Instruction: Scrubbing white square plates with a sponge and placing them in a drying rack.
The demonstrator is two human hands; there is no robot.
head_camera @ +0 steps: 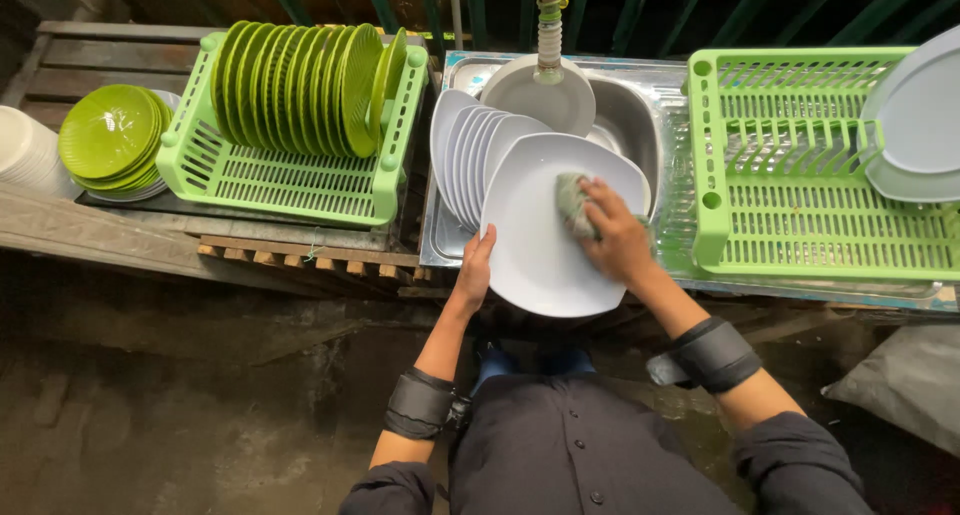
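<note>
1. A white plate (pixel 545 245) is gripped at its edge by the left hand (pixel 474 271), above the sink (pixel 630 115).
2. A sponge (pixel 572 201) is clenched in the right hand (pixel 618 237), pressed on the plate's face.
3. More white plates (pixel 460 150) are stacked just beyond the left hand.

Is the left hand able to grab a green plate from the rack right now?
Probably not yet. The left hand is busy holding up the white plate while the right hand rubs it with a sponge. The green plates stand in the rack farther left.

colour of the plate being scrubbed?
White, or very pale grey. The plate shows best in the head view, left hand on its rim, right hand pressing a cloth.
</note>
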